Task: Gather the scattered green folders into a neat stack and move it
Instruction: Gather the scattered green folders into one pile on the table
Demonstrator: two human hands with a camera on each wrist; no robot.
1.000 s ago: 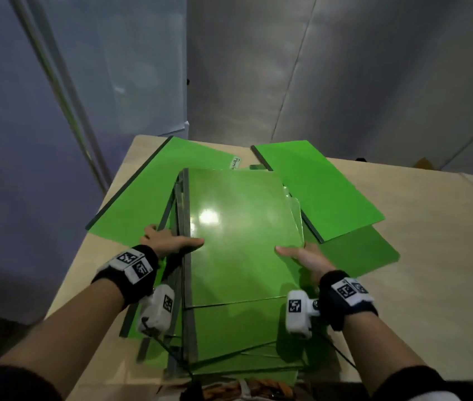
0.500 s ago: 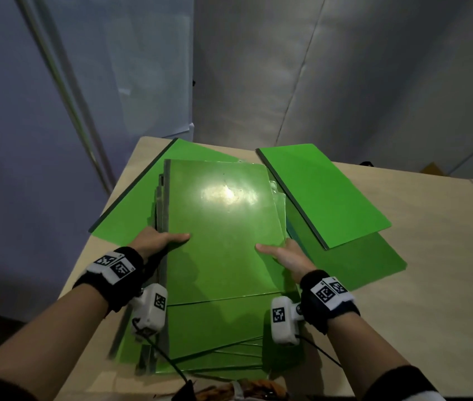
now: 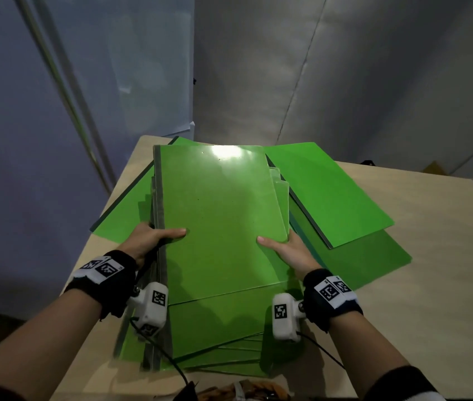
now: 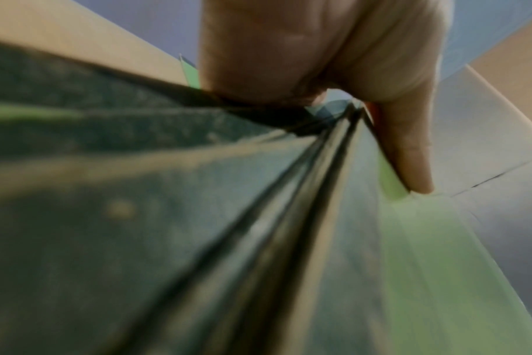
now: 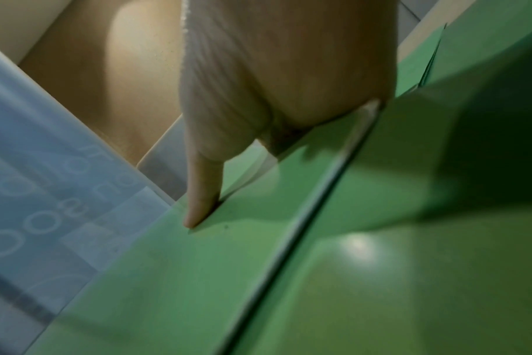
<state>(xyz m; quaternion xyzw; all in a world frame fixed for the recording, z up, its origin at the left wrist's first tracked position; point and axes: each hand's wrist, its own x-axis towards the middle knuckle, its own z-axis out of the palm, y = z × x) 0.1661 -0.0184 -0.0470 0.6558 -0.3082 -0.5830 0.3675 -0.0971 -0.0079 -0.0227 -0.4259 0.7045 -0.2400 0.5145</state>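
Stack (image 3: 217, 221) held at both long edges, partly gathered.

The left hand (image 3: 148, 238) has its grip closed on the stack's spine edge, thumb on the top cover; the right hand (image 3: 290, 251) pinches the opposite edge, thumb on top, the fingers underneath probably, though hidden. The stack sits at the counter's (image 3: 432, 256) centre, its sheets fanned toward 6 o'clock and so not yet squared. Two folders remain outside it: one folder (image 3: 125, 215) at 9 o'clock under the stack's edge, another folder (image 3: 330, 192) at 2 o'clock lying over a darker sheet (image 3: 374, 261). Still to do, as I judge: collect those, square up, move.
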